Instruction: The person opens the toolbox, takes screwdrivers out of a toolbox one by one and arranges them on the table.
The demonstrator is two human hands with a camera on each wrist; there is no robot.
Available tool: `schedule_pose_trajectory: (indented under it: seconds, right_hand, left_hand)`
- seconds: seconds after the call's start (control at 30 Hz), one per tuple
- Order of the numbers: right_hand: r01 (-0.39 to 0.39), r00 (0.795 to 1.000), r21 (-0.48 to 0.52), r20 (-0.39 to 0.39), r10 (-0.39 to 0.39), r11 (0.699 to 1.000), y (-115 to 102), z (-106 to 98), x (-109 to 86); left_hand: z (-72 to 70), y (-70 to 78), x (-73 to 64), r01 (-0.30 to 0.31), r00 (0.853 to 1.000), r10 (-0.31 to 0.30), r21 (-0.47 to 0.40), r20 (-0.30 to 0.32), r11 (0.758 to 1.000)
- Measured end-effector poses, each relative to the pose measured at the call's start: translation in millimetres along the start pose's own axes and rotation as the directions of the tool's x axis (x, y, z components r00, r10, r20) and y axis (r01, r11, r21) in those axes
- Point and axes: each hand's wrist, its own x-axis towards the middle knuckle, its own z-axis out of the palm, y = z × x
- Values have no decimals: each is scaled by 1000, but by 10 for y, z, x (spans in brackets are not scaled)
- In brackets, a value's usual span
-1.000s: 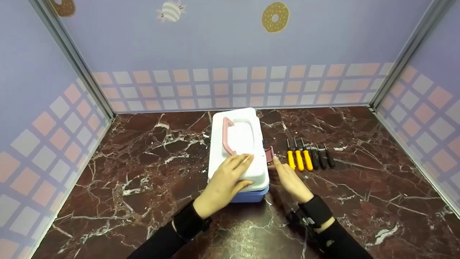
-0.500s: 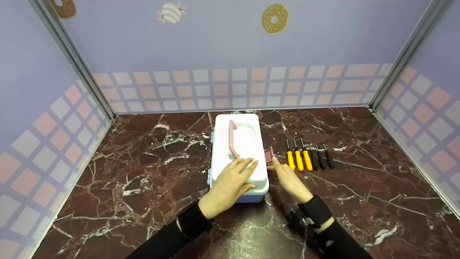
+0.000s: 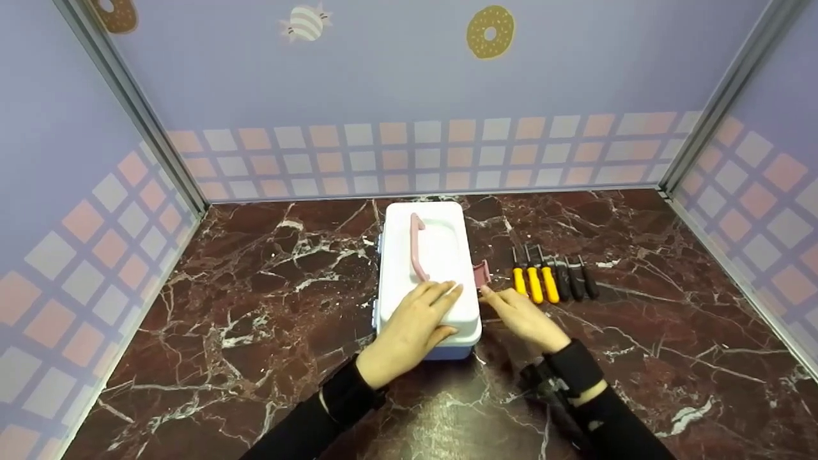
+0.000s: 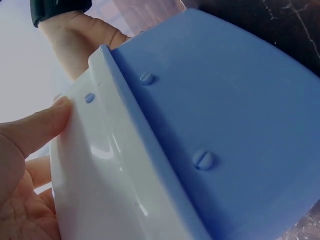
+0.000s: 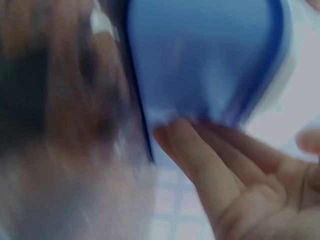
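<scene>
A toolbox with a white lid [image 3: 441, 249] and a blue base [image 4: 240, 95] stands on the table, lid down on the base. On its top is a pink handle [image 3: 416, 248]. A pink latch [image 3: 482, 273] sticks out from the right side. My left hand [image 3: 410, 329] rests on the near part of the lid, its thumb against the front end in the left wrist view. Beside the right wall, just nearer than the latch, is my right hand [image 3: 524, 317]. In the right wrist view its fingers [image 5: 200, 160] lie nearly straight against the blue base, blurred.
Right of the toolbox lie several screwdrivers in a row, some with yellow handles [image 3: 534, 285] and some with black handles [image 3: 577, 283]. The dark red marbled table [image 3: 287, 358] is walled at the back and both sides by patterned panels [image 3: 409, 83].
The lid, tilted slightly up a second ago, has come down level on the base, my left hand moving with it. My right thumb has slipped a little nearer, off the latch.
</scene>
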Motion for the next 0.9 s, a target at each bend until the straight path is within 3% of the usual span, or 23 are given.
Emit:
schedule_pose_trajectory:
  seconds: [0.07, 0.17, 0.27, 0.43, 0.53, 0.63, 0.77, 0.9]
  right_hand:
    - [43, 999, -73, 11, -43, 996, -2, -87, 6]
    - [82, 995, -147, -36, -89, 986, -5, -199, 28]
    - [58, 990, -136, -122, -75, 989, -2, -260, 62]
    - [-22, 978, 40, -208, 30, 999, 33, -243, 137]
    - [-49, 981, 140, -179, 74, 989, 72, -236, 187]
    - [-85, 985, 216, -131, 115, 973, 111, -221, 251]
    - [-137, 984, 349, -57, 167, 927, 155, -185, 335]
    - [-170, 982, 487, 13, 188, 857, 203, -151, 391]
  left_hand:
    - [1, 6, -3, 9, 1000, -9, 0, 3, 1000]
    - [16, 17, -10, 17, 1000, -17, 2, 0, 1000]
    - [35, 24, -18, 15, 1000, -15, 12, -13, 1000]
    - [79, -1, -49, -64, 994, 70, 70, -82, 995]
    - [107, -17, -61, -118, 985, 132, 123, -115, 985]
    - [123, -29, -64, -134, 981, 151, 136, -125, 982]
    - [130, -39, -67, -134, 980, 152, 130, -132, 982]
    - [129, -40, -68, -134, 979, 149, 113, -139, 985]
